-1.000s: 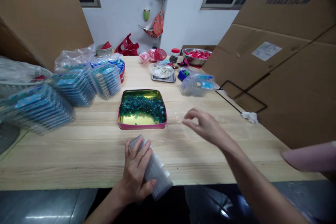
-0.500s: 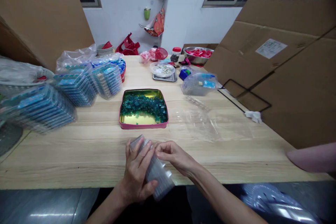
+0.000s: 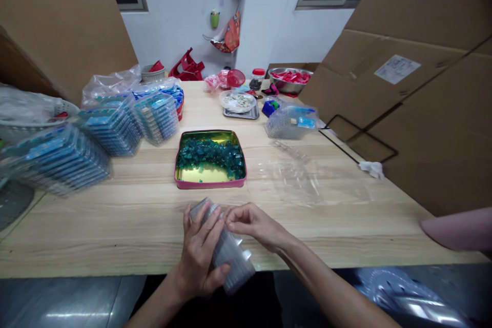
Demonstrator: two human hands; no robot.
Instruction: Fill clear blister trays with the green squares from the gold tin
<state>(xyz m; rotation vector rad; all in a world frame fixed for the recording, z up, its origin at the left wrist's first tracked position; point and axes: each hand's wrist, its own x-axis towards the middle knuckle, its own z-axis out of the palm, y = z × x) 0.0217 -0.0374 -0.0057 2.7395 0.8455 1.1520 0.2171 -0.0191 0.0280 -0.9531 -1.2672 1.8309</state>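
Head view, left hand: the left hand [image 3: 202,248] is closed over a stack of clear plastic trays [image 3: 231,259], fingers laid across its upper face and thumb pressed on the nearer part.
Right hand: the right hand [image 3: 255,225] has thumb and forefinger drawn together at the stack's right edge; whether they pinch a tray's lip, I cannot tell.
Tray stack, position: under the left palm and fingers, slanting from far left to near right, its near end reaching past the table's front edge in this view; whether it rests on the wood is hidden.
Tray stack, handling: likely light, thin-walled and springy, smooth enough for layers to slide or cling; hard squeezing could crease them.
Tray stack, hold: best steadied across the broad face, with single layers taken by the small tabs [image 3: 246,254] jutting from the right edge.
Pink-rimmed tin [image 3: 210,184]: just beyond the stack's far end, not touching it, holding translucent teal pieces [image 3: 209,154].
Loose clear plastic [image 3: 302,184]: flat on the wooden table [image 3: 115,225], right of the tin.
Filled blister packs [image 3: 65,161]: stacked at the left, well apart from both hands.
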